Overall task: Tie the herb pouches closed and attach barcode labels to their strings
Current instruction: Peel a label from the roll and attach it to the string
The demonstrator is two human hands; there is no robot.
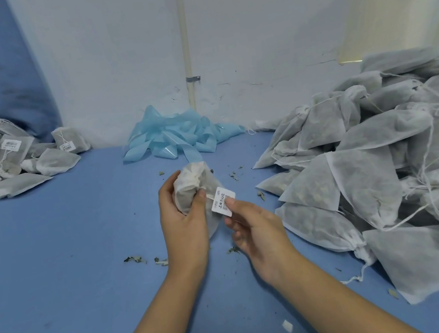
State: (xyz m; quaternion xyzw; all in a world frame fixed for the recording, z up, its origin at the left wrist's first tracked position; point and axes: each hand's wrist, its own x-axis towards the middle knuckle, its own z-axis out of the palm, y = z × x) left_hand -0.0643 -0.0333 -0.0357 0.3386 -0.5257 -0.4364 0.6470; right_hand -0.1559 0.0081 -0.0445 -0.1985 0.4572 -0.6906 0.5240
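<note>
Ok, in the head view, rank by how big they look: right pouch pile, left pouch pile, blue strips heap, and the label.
1. Right pile
2. Left pile and blue strips: alike, left pile cropped, so unranked
3. Label

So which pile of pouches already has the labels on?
The smaller pile on the left: white barcode labels show on it. The big right pile shows loose strings only.

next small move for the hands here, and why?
Probably press the label shut around the string. The right hand pinches the label at the pouch neck, the left hand holds the pouch, and the labelled pile sits to the left.
</note>
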